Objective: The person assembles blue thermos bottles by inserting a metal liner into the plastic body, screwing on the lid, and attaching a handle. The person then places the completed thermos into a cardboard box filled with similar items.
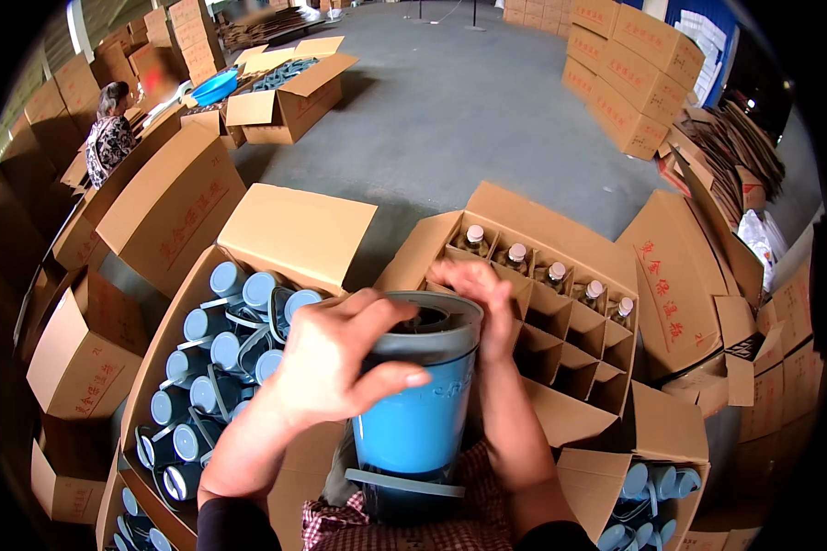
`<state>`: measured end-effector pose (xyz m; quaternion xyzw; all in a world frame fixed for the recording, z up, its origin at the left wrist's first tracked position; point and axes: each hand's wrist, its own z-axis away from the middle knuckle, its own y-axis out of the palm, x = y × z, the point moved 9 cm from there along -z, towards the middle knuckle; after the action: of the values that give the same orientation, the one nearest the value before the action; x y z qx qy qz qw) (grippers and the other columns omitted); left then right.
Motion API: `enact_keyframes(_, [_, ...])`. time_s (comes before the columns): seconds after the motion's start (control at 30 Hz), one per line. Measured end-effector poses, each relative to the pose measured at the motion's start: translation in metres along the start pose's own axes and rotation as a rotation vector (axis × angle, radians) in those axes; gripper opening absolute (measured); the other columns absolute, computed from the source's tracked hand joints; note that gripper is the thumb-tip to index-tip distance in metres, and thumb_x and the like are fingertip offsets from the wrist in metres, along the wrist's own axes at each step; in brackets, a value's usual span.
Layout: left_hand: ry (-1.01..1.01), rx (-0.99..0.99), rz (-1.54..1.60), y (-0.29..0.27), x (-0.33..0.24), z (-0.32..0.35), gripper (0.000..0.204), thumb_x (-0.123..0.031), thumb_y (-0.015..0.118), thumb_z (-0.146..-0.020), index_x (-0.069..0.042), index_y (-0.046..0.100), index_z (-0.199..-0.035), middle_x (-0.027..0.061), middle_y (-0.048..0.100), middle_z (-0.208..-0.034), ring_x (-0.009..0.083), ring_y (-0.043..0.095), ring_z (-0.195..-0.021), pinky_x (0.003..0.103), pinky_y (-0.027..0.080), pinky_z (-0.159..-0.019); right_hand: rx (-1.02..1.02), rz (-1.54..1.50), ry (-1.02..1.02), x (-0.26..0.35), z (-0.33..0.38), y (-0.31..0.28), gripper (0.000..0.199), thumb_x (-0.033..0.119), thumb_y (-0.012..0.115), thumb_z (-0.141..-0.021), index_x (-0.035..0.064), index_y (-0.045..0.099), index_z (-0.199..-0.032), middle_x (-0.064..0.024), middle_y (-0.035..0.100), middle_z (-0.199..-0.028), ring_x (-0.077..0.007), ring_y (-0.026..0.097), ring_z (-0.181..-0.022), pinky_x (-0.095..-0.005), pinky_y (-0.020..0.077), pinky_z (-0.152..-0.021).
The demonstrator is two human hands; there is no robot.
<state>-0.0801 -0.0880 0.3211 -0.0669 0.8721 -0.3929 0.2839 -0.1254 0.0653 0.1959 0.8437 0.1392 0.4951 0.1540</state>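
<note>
A blue thermos casing [412,418] stands in front of my body, its wide grey rim [432,349] facing up and a dark opening inside. A grey-blue carrying handle [404,484] crosses its lower part. My left hand [335,354] grips the rim from the left, fingers over the edge and thumb along the front. At the far right of the rim is my right hand [480,298], fingers stretched out and slightly blurred. Its wrist lies close to the casing; the contact behind the rim is partly hidden.
At left, an open carton [294,230] holds many blue thermoses [225,349]. A divided carton [547,317] ahead right holds several glass liners [554,275]. More thermoses [648,487] fill a box at lower right. Stacked cartons [629,78] stand behind; a person [110,133] sits far left.
</note>
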Motion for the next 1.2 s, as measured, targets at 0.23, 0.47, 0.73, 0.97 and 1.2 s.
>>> enact_keyframes(0.23, [0.069, -0.215, 0.517, 0.011, 0.049, 0.025, 0.021, -0.021, 0.062, -0.086, -0.001, 0.063, -0.078, 0.0138, 0.067, -0.084, 0.0285, 0.066, -0.081, 0.036, 0.053, -0.071, 0.171, 0.32, 0.105, 0.023, 0.015, 0.013, 0.075, 0.064, 0.029, -0.093, -0.0019, 0.061, -0.108, -0.0181, 0.066, -0.108, -0.0267, 0.061, -0.102, -0.0378, 0.0444, -0.091])
enact_keyframes(0.47, [0.095, -0.027, 0.072, 0.021, -0.007, -0.023, 0.035, -0.037, 0.07, -0.077, -0.004, 0.058, -0.078, 0.0116, 0.057, -0.074, 0.0311, 0.06, -0.071, 0.039, 0.049, -0.065, 0.083, -0.301, 0.259, -0.036, 0.0, 0.019, 0.098, 0.081, 0.023, -0.081, 0.0016, 0.04, -0.135, -0.0214, 0.055, -0.127, -0.0276, 0.051, -0.118, -0.0427, 0.0349, -0.104])
enact_keyframes(0.73, [0.058, -0.092, 0.7, 0.014, 0.075, 0.026, 0.029, -0.028, 0.063, -0.083, 0.0, 0.069, -0.082, 0.0137, 0.066, -0.087, 0.0264, 0.061, -0.079, 0.036, 0.048, -0.071, 0.358, 0.476, -0.046, 0.032, 0.005, 0.029, 0.097, 0.075, 0.015, -0.086, -0.0054, 0.069, -0.098, -0.0236, 0.063, -0.112, -0.0328, 0.06, -0.107, -0.0418, 0.0439, -0.096])
enact_keyframes(0.97, [0.146, 0.001, 0.079, 0.024, 0.0, -0.003, 0.032, -0.031, 0.061, -0.085, 0.0, 0.068, -0.079, 0.0145, 0.066, -0.088, 0.0242, 0.064, -0.074, 0.036, 0.051, -0.069, 0.153, -0.239, 0.194, -0.024, 0.007, 0.03, 0.09, 0.074, 0.027, -0.086, -0.0069, 0.067, -0.093, -0.0205, 0.064, -0.111, -0.0313, 0.055, -0.113, -0.0412, 0.0409, -0.1])
enact_keyframes(1.2, [-0.027, -0.177, 1.195, 0.017, 0.073, 0.029, 0.043, -0.037, 0.058, -0.084, 0.004, 0.07, -0.082, 0.0189, 0.064, -0.11, 0.0286, 0.057, -0.11, 0.038, 0.04, -0.098, 0.438, 0.2, -0.142, 0.051, 0.003, 0.052, 0.073, 0.056, 0.03, -0.093, -0.0047, 0.069, -0.081, -0.0212, 0.069, -0.092, -0.036, 0.064, -0.092, -0.0458, 0.0407, -0.096])
